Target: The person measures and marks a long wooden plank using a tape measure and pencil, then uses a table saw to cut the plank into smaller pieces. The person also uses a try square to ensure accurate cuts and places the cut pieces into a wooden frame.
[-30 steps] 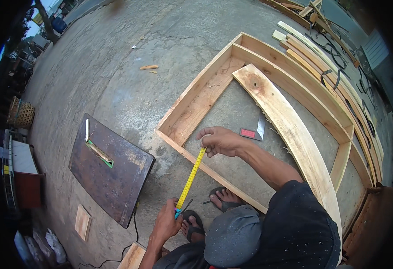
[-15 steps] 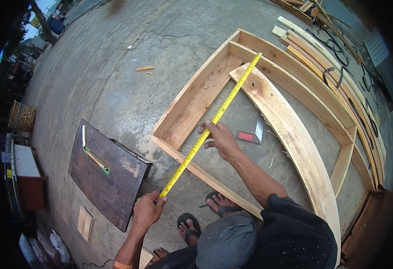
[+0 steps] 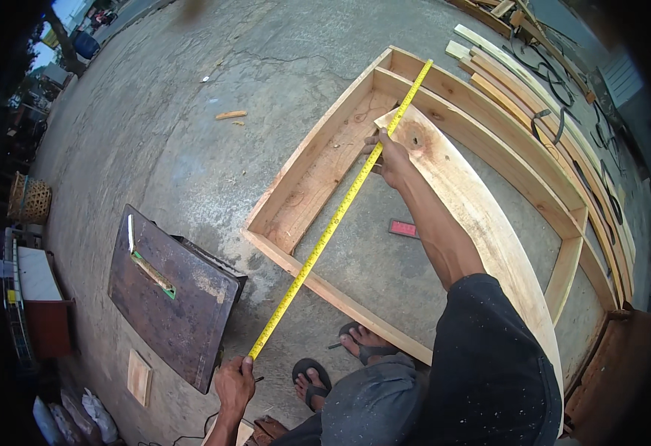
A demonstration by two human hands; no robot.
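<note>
A yellow tape measure [image 3: 316, 253] stretches slantwise across a wooden frame [image 3: 325, 291] that lies on the concrete. Its far tip rests near the frame's far rail. At the near end my left hand [image 3: 234, 384] is closed around it; the case is hidden in the palm. Higher up, my right hand [image 3: 387, 157] grips the blade between thumb and fingers, over the end of a wide curved plank [image 3: 468, 192]. That plank lies inside the frame, its near end by my right side. A try square with a red handle [image 3: 403, 228] is partly covered by my right forearm.
Left of the frame stands a dark metal-topped table saw [image 3: 169, 297] with a wooden piece on it. A small wood block [image 3: 139, 377] lies nearby. Long wood strips [image 3: 563, 141] and black straps line the right. My sandalled feet [image 3: 312, 380] are at the frame's near rail.
My right hand has slid farther up the blade toward the plank's end. My left hand has moved down and left, and the tape's tip has shifted outward to the frame's far rail.
</note>
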